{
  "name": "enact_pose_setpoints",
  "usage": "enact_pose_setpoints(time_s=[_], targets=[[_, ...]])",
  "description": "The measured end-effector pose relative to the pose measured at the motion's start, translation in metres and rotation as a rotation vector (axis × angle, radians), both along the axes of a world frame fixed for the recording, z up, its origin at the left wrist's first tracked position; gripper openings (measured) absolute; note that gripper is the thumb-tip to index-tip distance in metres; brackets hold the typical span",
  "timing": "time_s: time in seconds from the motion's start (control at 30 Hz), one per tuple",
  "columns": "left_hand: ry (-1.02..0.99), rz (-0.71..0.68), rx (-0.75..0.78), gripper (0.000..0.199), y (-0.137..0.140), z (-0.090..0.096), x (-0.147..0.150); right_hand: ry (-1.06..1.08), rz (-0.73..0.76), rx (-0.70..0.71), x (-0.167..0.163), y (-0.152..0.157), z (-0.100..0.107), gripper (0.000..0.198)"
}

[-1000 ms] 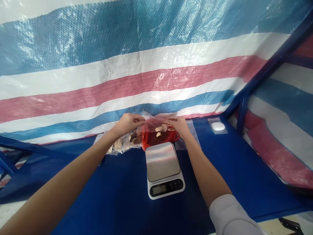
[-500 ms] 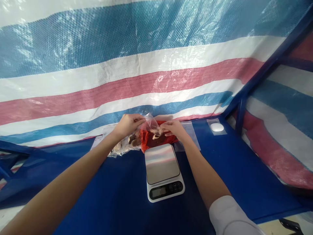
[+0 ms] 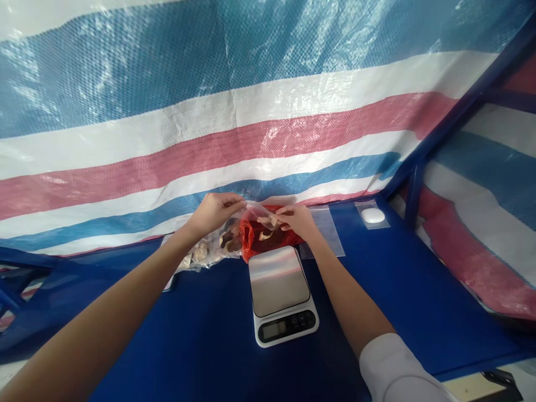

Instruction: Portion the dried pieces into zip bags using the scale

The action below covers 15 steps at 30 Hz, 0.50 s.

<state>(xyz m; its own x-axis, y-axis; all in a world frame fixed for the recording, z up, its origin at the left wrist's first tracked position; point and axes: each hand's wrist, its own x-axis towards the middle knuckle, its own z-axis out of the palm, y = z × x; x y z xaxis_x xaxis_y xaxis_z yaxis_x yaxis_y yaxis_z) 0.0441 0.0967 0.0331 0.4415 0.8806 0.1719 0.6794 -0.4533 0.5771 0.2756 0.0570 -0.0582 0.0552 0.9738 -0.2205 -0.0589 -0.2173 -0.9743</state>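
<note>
A small clear plastic bag (image 3: 256, 210) is stretched between my two hands, with pale brown pieces that look like dried mushroom showing at its right end. My left hand (image 3: 220, 211) pinches the bag's left edge. At the other end, my right hand (image 3: 297, 220) has its fingers closed on the bag beside the pieces. Below lies an open red plastic bag (image 3: 247, 241), holding darker contents and a pale dried piece (image 3: 265, 235). Directly in front of the red bag sits a white kitchen scale (image 3: 280, 282) with a bare metal plate; its display is unreadable.
Left of the red bag lie clear bags of dried pieces (image 3: 201, 251), partly behind my left arm. A flat clear bag (image 3: 329, 226) rests beyond my right wrist. Farther right is a white oval object (image 3: 372, 216) on clear plastic. Striped sheeting (image 3: 234, 139) backs the blue table (image 3: 201, 335).
The clear bag has gone from standing up between my hands to lying lower and stretched flatter. My left hand has shifted slightly left; both hands keep their hold.
</note>
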Motion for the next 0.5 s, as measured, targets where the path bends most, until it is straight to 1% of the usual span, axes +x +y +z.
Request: enact_pose_setpoints(time_s=[0.1, 0.2, 0.37, 0.5], targets=[[-0.023, -0.007, -0.045, 0.037, -0.001, 0.003, 0.003, 0.111, 0.056, 0.011, -0.003, 0.002, -0.006, 0.005], [-0.028, 0.024, -0.042, 0.038, 0.000, 0.000, 0.001, 0.153, 0.071, -0.005, -0.002, 0.004, -0.012, 0.010], [0.056, 0.019, -0.002, 0.036, 0.004, -0.012, -0.014, 0.134, 0.066, -0.025, 0.003, 0.003, -0.011, 0.015], [0.108, -0.003, 0.021, 0.036, 0.007, -0.008, -0.021, 0.036, 0.053, -0.013, 0.003, 0.001, -0.007, 0.007]])
